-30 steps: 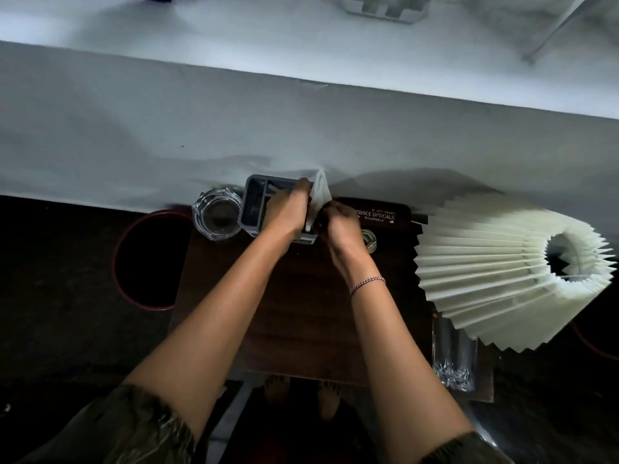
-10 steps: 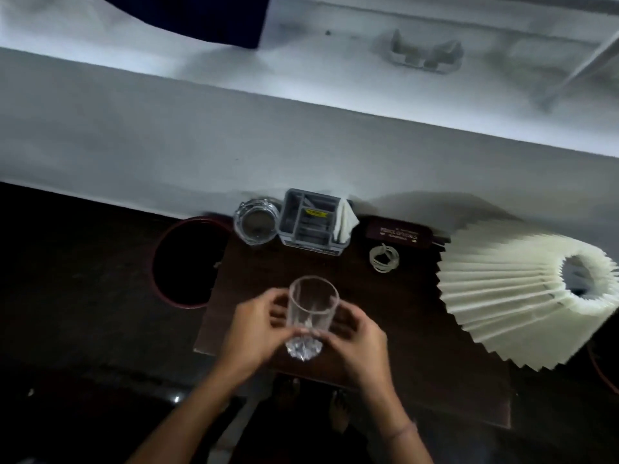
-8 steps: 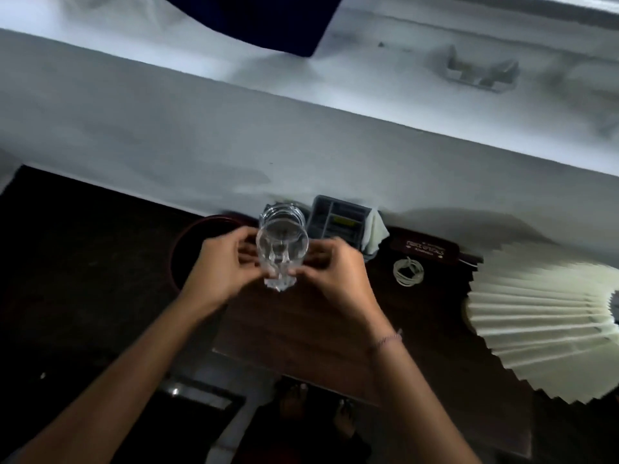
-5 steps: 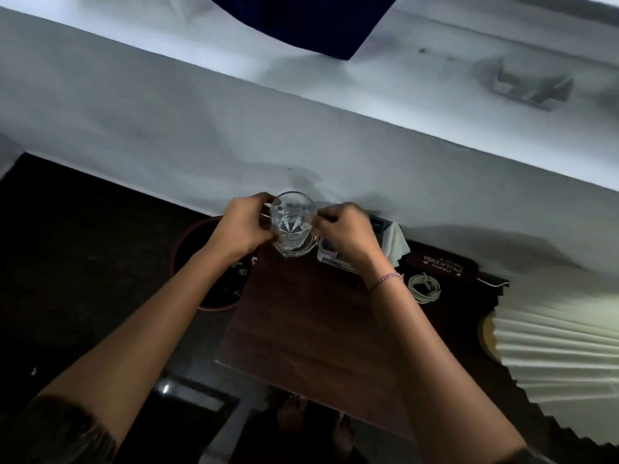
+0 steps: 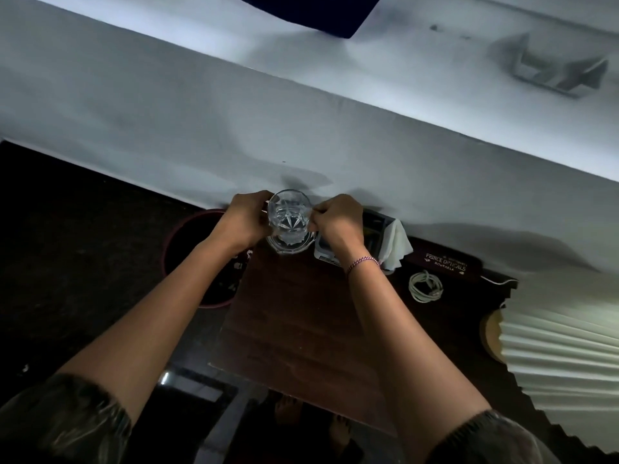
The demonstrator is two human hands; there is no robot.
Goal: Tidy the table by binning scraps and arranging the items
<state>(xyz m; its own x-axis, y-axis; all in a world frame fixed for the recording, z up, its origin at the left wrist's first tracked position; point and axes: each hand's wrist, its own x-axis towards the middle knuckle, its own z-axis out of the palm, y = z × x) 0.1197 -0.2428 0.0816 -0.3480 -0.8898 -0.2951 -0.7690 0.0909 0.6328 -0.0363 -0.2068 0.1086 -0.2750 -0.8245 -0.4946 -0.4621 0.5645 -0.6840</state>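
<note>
Left hand [image 5: 246, 222], right hand [image 5: 338, 222] grip glass [image 5: 288, 214], table [image 5: 294, 316] far edge

At the table's [image 5: 301, 329] far left corner the tumbler [image 5: 288, 214] is over a glass dish [image 5: 293, 251], left hand [image 5: 246, 219] and right hand [image 5: 338, 219] gripping either side. Rightward along the far edge: organiser [image 5: 376, 229], napkin [image 5: 398, 242] in its right end, spectacle case [image 5: 445, 262], cable coil [image 5: 425, 286] before it. Bin [image 5: 187, 249] beside the left edge, lampshade [image 5: 562, 363] at the right

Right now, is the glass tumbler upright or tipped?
Upright: the tumbler shows its open rim facing up, star-cut base visible through it. The left hand and right hand grip its sides.
</note>
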